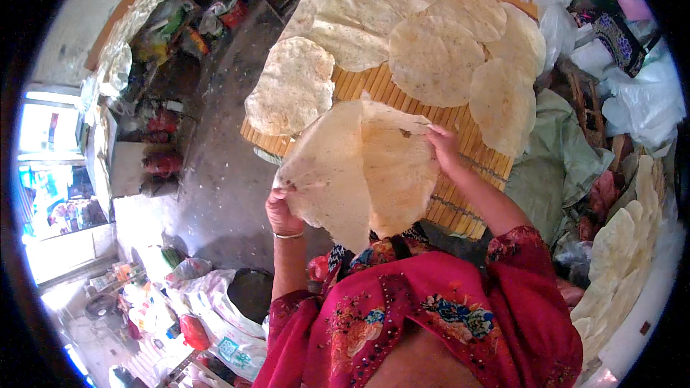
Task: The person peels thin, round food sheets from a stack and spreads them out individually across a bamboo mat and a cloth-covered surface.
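A large, thin, pale flat sheet (329, 172), like dried flatbread, is stretched between my two hands in front of my body, with a fold or overlap down its middle. My left hand (283, 213), with a bangle at the wrist, pinches its left edge. At its upper right edge, my right hand (446, 145) grips it between thumb and fingers. Beyond it, several similar round sheets lie on a slatted bamboo mat (366, 86). One thick round sheet (292, 85) lies at the mat's left corner, and another (435, 61) near its middle.
More pale sheets (620, 258) are laid out at the far right. A green woven sack (544, 172) and clear plastic bags (644, 97) lie right of the mat. White sacks (215, 302) stand at lower left. Bare floor (226, 118) shows between the mat and the cluttered left wall.
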Available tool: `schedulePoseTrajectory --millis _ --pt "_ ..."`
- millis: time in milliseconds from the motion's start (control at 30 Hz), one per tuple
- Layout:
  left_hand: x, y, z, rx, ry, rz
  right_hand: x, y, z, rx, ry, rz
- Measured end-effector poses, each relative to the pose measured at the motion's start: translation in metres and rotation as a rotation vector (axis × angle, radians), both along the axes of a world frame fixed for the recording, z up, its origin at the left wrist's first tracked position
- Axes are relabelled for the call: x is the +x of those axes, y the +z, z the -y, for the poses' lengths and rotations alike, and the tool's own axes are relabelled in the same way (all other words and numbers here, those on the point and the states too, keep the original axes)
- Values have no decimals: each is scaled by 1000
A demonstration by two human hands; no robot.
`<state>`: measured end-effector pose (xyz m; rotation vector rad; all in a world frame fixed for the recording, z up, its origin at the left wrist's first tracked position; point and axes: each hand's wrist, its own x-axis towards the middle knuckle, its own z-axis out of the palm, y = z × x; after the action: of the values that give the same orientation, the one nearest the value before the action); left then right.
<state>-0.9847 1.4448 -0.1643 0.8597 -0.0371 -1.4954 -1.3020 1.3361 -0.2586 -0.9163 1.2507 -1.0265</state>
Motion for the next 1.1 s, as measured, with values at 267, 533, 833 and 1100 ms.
schedulePoseTrajectory --millis 267,533,833,1100 --pt "60 -25 -43 -169 146 -28 -77 -21 5 235 107 -185" --pt "34 -57 -15 149 -128 130 -17 54 11 79 49 -89" --pt "3 -91 -14 -184 -53 -222 23 144 4 -51 15 45" --pt "-81 -153 -3 -102 -178 -384 27 126 18 -63 -192 131"
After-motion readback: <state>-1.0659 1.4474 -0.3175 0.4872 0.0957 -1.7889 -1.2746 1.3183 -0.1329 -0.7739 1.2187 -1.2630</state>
